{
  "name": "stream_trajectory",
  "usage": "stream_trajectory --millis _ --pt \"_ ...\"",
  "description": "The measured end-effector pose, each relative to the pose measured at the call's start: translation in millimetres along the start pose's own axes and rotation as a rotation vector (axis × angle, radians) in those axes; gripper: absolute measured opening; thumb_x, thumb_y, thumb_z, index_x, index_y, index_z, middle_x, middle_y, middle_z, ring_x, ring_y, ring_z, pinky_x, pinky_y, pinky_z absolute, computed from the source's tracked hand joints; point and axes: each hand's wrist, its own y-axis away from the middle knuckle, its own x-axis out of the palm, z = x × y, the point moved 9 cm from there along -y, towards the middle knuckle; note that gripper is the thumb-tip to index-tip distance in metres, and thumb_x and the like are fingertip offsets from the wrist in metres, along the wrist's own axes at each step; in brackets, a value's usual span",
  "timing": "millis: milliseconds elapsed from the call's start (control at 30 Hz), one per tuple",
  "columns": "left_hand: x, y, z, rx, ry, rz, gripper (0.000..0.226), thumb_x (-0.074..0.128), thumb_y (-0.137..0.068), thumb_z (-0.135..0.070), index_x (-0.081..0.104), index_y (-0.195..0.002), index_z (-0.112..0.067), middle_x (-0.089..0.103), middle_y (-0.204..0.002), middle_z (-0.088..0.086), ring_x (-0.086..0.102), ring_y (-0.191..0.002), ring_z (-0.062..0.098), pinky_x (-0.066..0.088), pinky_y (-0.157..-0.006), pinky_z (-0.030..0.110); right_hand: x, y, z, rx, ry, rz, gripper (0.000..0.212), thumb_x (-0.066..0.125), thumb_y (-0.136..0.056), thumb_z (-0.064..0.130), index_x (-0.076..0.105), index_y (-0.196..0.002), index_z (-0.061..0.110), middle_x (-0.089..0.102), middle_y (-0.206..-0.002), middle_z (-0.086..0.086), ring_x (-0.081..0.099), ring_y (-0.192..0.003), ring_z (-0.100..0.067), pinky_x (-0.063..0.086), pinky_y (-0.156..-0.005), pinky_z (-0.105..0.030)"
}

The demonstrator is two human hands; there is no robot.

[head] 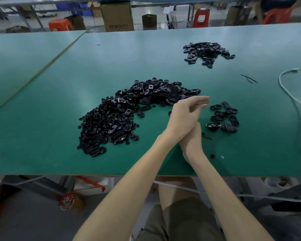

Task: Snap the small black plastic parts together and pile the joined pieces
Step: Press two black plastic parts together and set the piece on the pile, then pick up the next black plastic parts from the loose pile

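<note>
Black plastic parts point(122, 115) lie in a big curved heap mid-worktop point(42, 119). A smaller pile point(207, 51) sits toward the far right corner, and a loose group point(222, 117) lies just right of the hands. The left hand point(184, 115), fingers loosely straight, crosses over the right hand point(192, 138), whose fingers are hidden, so I cannot tell its grip. A white cable point(292, 100) trails along the right edge.

A large heap point(122, 117) of small glossy black plastic parts, oval shells mixed with little round pieces, is spread in a crescent across the middle of the green table point(42, 119). A small group point(223, 117) of oval pieces is scattered loosely just right of it, while a far pile point(208, 52) is heaped well beyond.
</note>
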Motion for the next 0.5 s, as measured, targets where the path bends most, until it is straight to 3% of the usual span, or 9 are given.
stream_trajectory --millis 100,200,333,500 --pt "-35 9 7 -0.013 0.052 -0.168 0.041 0.049 -0.093 0.014 0.075 -0.116 -0.008 0.077 -0.111 -0.002 0.072 -0.104 0.008 0.056 -0.095 0.024 1 1 12 -0.179 0.322 -0.005 0.017 0.053 -0.099 -0.005 0.068 -0.1 0.004 0.073 -0.093 -0.01 0.062 -0.085 -0.019 0.051 -0.075 -0.04" --pt "-67 20 23 -0.019 -0.257 -0.267 0.036 0.052 -0.096 0.008 0.073 -0.118 -0.011 0.072 -0.116 -0.001 0.064 -0.11 0.012 0.048 -0.095 0.02 -12 -3 11 -0.162 0.209 -0.115 0.018 0.051 -0.104 0.001 0.062 -0.115 0.008 0.071 -0.098 -0.007 0.068 -0.083 -0.015 0.057 -0.074 -0.031" --pt "-60 26 53 -0.096 -0.626 -0.11 0.027 0.064 -0.099 -0.014 0.069 -0.126 -0.012 0.06 -0.129 0.006 0.045 -0.126 0.024 0.032 -0.107 0.028 -16 -7 6 -0.133 0.075 -0.148 0.019 0.043 -0.105 -0.001 0.054 -0.115 0.009 0.064 -0.087 -0.005 0.064 -0.07 -0.011 0.053 -0.063 -0.024" --pt "-56 25 56 -0.087 -0.693 -0.09 0.026 0.066 -0.1 -0.028 0.071 -0.123 -0.019 0.056 -0.13 0.002 0.04 -0.128 0.023 0.023 -0.102 0.029 -18 -5 8 -0.145 0.038 -0.171 0.013 0.043 -0.108 0.007 0.055 -0.111 0.011 0.06 -0.08 -0.004 0.056 -0.063 -0.01 0.047 -0.055 -0.024"
